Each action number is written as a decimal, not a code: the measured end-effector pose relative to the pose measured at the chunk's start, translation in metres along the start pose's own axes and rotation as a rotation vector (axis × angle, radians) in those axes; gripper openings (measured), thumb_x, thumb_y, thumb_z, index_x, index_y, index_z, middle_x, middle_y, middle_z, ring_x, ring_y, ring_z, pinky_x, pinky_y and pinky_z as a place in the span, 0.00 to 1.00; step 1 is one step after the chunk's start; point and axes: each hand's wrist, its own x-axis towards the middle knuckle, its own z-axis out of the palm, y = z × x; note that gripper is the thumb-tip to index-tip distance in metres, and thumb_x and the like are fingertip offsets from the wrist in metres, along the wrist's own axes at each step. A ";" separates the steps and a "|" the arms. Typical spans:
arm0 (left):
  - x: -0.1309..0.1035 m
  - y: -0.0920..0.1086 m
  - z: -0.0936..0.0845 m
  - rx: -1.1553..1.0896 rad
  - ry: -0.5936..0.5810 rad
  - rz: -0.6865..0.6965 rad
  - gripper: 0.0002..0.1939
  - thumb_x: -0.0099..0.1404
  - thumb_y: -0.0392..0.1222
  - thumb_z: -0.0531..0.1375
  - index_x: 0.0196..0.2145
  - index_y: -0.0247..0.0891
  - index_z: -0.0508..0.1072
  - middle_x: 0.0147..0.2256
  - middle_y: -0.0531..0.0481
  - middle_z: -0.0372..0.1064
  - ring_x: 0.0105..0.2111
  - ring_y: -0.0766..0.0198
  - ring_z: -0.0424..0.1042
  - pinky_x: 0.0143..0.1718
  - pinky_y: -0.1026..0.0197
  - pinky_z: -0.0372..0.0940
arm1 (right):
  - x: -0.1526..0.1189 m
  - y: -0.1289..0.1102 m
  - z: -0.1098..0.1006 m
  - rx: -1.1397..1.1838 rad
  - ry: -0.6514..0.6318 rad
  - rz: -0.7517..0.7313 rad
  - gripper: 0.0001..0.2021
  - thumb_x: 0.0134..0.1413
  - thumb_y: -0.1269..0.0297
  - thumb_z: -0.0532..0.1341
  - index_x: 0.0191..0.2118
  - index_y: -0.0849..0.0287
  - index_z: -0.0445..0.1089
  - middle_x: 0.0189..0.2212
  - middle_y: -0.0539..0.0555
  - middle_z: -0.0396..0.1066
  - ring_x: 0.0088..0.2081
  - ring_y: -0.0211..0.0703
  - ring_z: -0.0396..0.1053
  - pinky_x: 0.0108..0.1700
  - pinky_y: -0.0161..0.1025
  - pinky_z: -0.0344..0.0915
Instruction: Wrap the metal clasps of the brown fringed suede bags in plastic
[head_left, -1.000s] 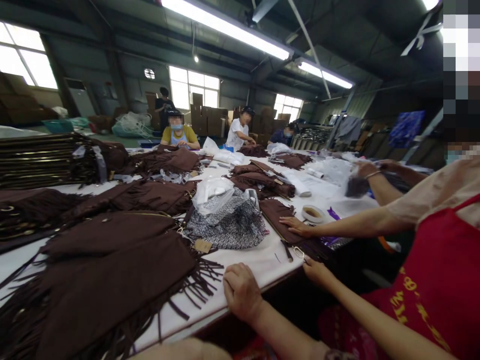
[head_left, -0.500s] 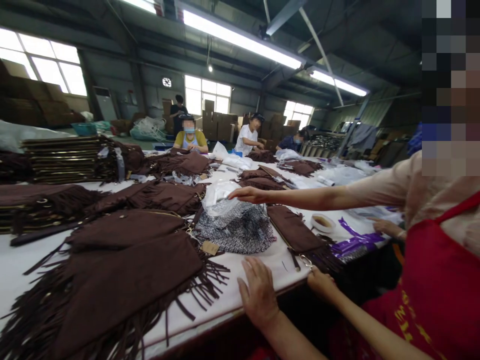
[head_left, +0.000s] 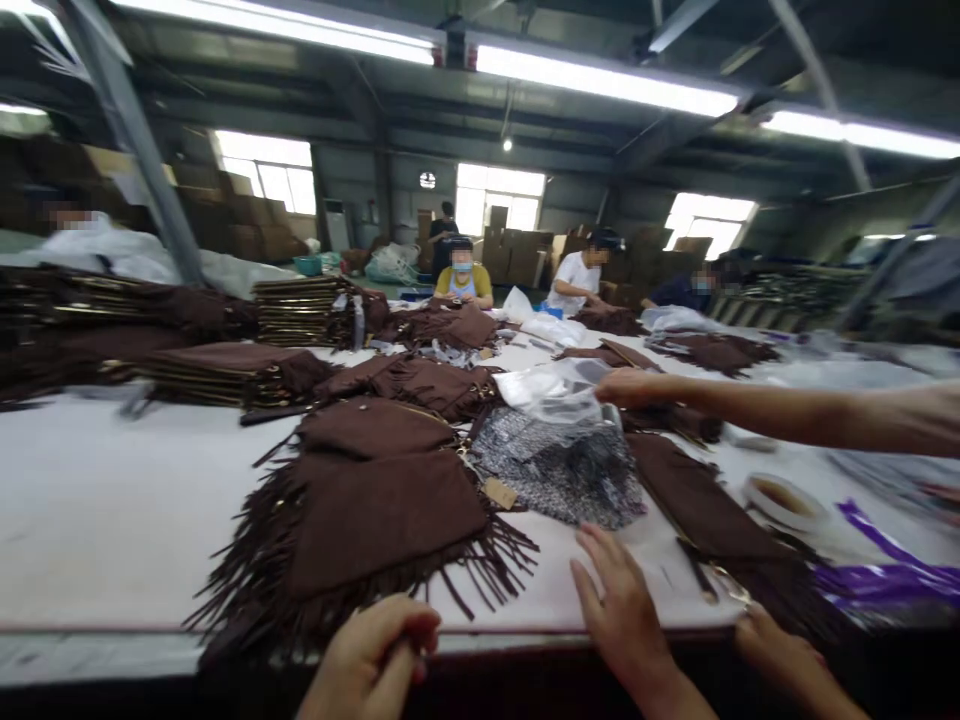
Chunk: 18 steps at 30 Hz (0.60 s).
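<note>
At the front edge of the table, my left hand (head_left: 375, 650) is closed with its fingers curled; what it holds, if anything, is hidden. It is near the dark fringe of a brown suede bag (head_left: 390, 520). My right hand (head_left: 619, 605) is open, its fingers apart over the white table edge, holding nothing. Its fingertips are just below a black-and-white patterned piece (head_left: 559, 465). A tan tag (head_left: 500, 493) lies between that piece and the brown bag. Clear plastic (head_left: 551, 390) covers the top of the patterned piece.
From the right, a co-worker's hand (head_left: 634, 388) grips the plastic, and another hand (head_left: 776, 650) holds a metal clasp on a brown bag (head_left: 720, 500). A tape roll (head_left: 784, 500) and purple strips (head_left: 885, 580) lie right. Stacked bags (head_left: 225, 372) stand left.
The view has swung left. My left hand has come into view at the bottom. The co-worker's hand has closed on the plastic. My right hand is still open by the table edge.
</note>
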 end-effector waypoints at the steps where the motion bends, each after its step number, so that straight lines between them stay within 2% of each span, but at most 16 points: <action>1: -0.004 -0.003 0.006 -0.022 -0.014 -0.046 0.12 0.62 0.35 0.51 0.31 0.42 0.74 0.24 0.51 0.70 0.25 0.65 0.69 0.28 0.66 0.65 | 0.001 -0.019 0.004 0.097 -0.041 -0.093 0.15 0.62 0.63 0.54 0.52 0.58 0.68 0.53 0.62 0.68 0.56 0.53 0.64 0.56 0.52 0.63; 5: -0.018 -0.015 0.025 -0.014 -0.090 -0.100 0.11 0.59 0.31 0.52 0.31 0.39 0.74 0.29 0.48 0.72 0.29 0.64 0.70 0.33 0.65 0.65 | 0.019 -0.084 0.024 0.285 -0.168 -0.327 0.14 0.61 0.68 0.54 0.51 0.56 0.70 0.51 0.60 0.70 0.53 0.50 0.66 0.55 0.49 0.66; 8: -0.025 -0.015 0.022 0.019 -0.040 -0.119 0.11 0.60 0.30 0.52 0.31 0.39 0.73 0.31 0.47 0.72 0.33 0.61 0.71 0.36 0.63 0.65 | 0.042 -0.116 0.043 0.286 -0.250 -0.430 0.17 0.59 0.72 0.54 0.52 0.56 0.70 0.52 0.59 0.69 0.54 0.50 0.65 0.56 0.50 0.63; 10: -0.025 -0.014 0.010 0.030 0.022 -0.131 0.12 0.62 0.31 0.51 0.32 0.40 0.74 0.31 0.47 0.72 0.34 0.61 0.71 0.38 0.62 0.65 | 0.054 -0.129 0.056 0.251 -0.322 -0.476 0.19 0.56 0.72 0.57 0.53 0.56 0.69 0.52 0.58 0.69 0.53 0.51 0.64 0.55 0.50 0.62; 12: -0.022 -0.014 -0.008 0.049 0.120 -0.144 0.12 0.64 0.33 0.50 0.34 0.40 0.74 0.33 0.47 0.73 0.35 0.61 0.72 0.39 0.61 0.65 | 0.059 -0.137 0.069 0.207 -0.385 -0.502 0.18 0.53 0.73 0.60 0.50 0.55 0.70 0.49 0.57 0.70 0.50 0.52 0.65 0.52 0.48 0.62; 15: -0.012 -0.020 -0.038 0.100 0.307 -0.171 0.12 0.66 0.36 0.51 0.38 0.40 0.74 0.36 0.46 0.74 0.38 0.60 0.73 0.42 0.60 0.67 | 0.061 -0.144 0.083 0.159 -0.403 -0.514 0.07 0.54 0.74 0.60 0.36 0.56 0.73 0.38 0.54 0.72 0.42 0.48 0.65 0.45 0.44 0.60; 18: 0.002 -0.027 -0.057 0.163 0.427 -0.175 0.11 0.65 0.37 0.53 0.40 0.39 0.74 0.38 0.46 0.75 0.39 0.60 0.74 0.44 0.58 0.68 | 0.059 -0.153 0.084 0.146 -0.365 -0.506 0.08 0.54 0.75 0.58 0.28 0.58 0.69 0.31 0.54 0.69 0.36 0.45 0.63 0.40 0.41 0.57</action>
